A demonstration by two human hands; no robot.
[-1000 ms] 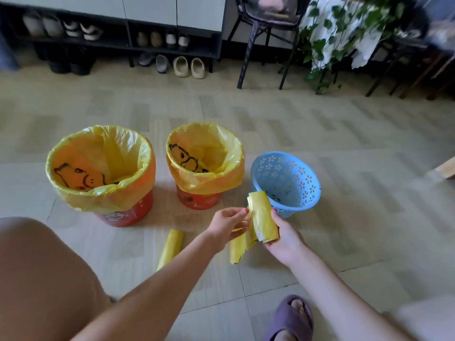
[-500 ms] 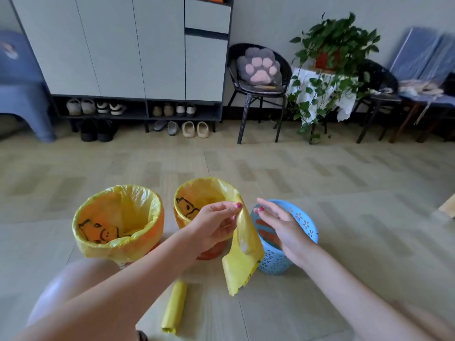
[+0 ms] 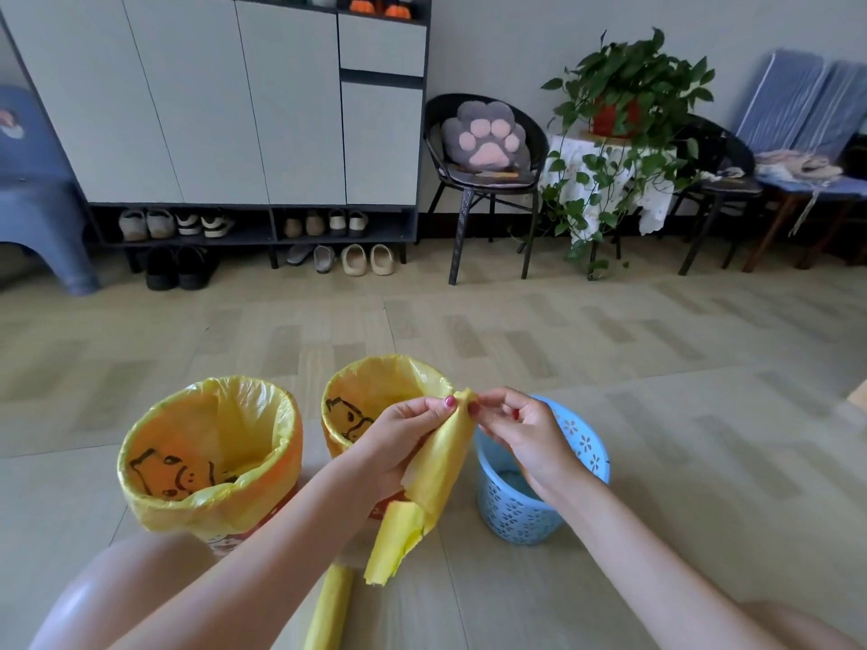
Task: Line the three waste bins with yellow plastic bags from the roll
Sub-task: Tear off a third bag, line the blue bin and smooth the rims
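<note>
Left hand (image 3: pixel 403 438): thumb and fingers pinching the top edge of the folded yellow bag (image 3: pixel 436 480). Right hand (image 3: pixel 520 429): fingertips pinching the same edge, just beside the left thumb. Both pinches close together at 1 corner, probably to rub the 2 layers apart and find the mouth. Bag hanging below the hands, lower end still folded and creased, clear of the floor.

Directly behind and below the right hand: blue bin (image 3: pixel 530 504), perforated, unlined, the likely target. Bag held just left of its rim, presumably for a short move once opened.

Behind the left hand: small orange bin (image 3: pixel 361 410), already lined, liner turned over the rim. Further left of the left forearm: large orange bin (image 3: pixel 211 457), also lined. 2 of 3 bins done.

Below the hands, on the floor between the forearms: bag roll (image 3: pixel 330 607), lying flat, within reach.

Risk: thin film clinging together; slow separation likely.
</note>
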